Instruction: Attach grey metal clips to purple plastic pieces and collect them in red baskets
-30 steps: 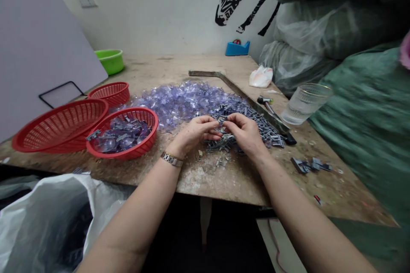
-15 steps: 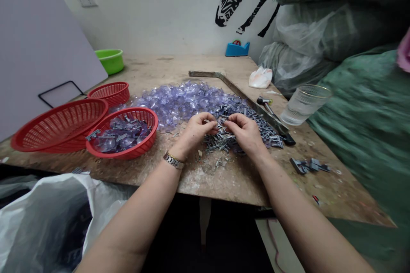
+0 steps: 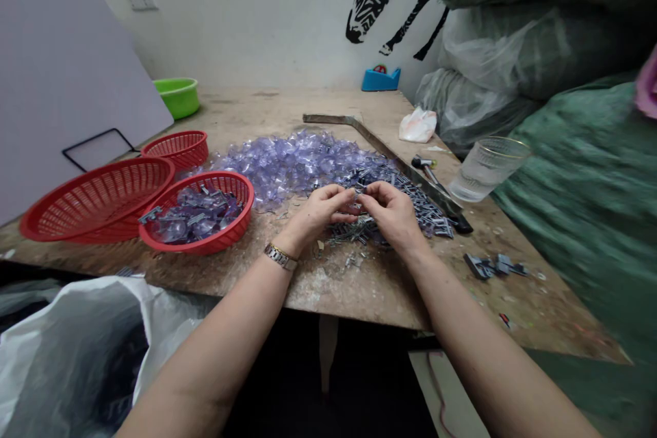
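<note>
Both hands meet above a pile of small grey plastic parts (image 3: 426, 209) on the table. My left hand (image 3: 323, 211), with a metal watch on the wrist, pinches a small clear plastic piece (image 3: 353, 207), largely hidden by the fingers. My right hand (image 3: 393, 212) is closed too, thumb and forefinger pressed together at the same spot; what it grips is too small and covered to make out. Behind the hands spreads a heap of clear purplish plastic pieces (image 3: 282, 164). To the left, a red basket (image 3: 246, 209) contains clear pieces with grey parts on them.
Two more red baskets, one large (image 3: 97, 198) and one small (image 3: 174, 149), stand left. A bent metal bar (image 3: 380, 144) borders the piles, with a hammer-like tool (image 3: 434, 174) beside it. A glass of water (image 3: 485, 171) stands right, near stacked green sacks (image 3: 575, 185).
My left hand has turned slightly and its fingers have come closer to the right hand's. A clear piece now shows between them. My right hand has hardly moved.
</note>
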### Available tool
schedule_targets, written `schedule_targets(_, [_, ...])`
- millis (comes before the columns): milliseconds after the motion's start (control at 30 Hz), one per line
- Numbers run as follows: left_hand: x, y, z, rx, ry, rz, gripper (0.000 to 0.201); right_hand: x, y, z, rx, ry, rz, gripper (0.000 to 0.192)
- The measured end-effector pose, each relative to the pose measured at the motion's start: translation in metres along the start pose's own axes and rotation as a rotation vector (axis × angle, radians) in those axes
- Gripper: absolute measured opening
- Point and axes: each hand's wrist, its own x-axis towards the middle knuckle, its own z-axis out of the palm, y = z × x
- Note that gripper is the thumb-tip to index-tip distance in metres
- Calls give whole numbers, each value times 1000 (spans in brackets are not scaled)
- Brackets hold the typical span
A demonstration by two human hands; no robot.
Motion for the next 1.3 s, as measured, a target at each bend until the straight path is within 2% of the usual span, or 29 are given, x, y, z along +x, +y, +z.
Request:
schedule_targets(133, [1,3,-2,-128,-22,-89,29,0,0,1,5,-5,-12,17])
schedule_targets(233, [3,3,-5,-185,-27,-140,21,-1,0,2,-16,-24,-22,16])
schedule_targets(333, [3,2,-6,-199,-11,-129,15,0,0,2,-8,-19,-12,18])
schedule_targets(500, [2,1,-5,-151,6,-107,18,1,1,1,24,1,13,19])
schedule_targets(767, [7,-9,-3,40,89,78,14,3,1,0,82,25,47,20])
schedule_targets(1033, [7,-7,-4,238,171,256,10,3,-2,-2,71,36,43,17])
schedule_targets(1300, [9,-5,-7,624,276,436,16,0,-1,-2,-40,6,-7,13])
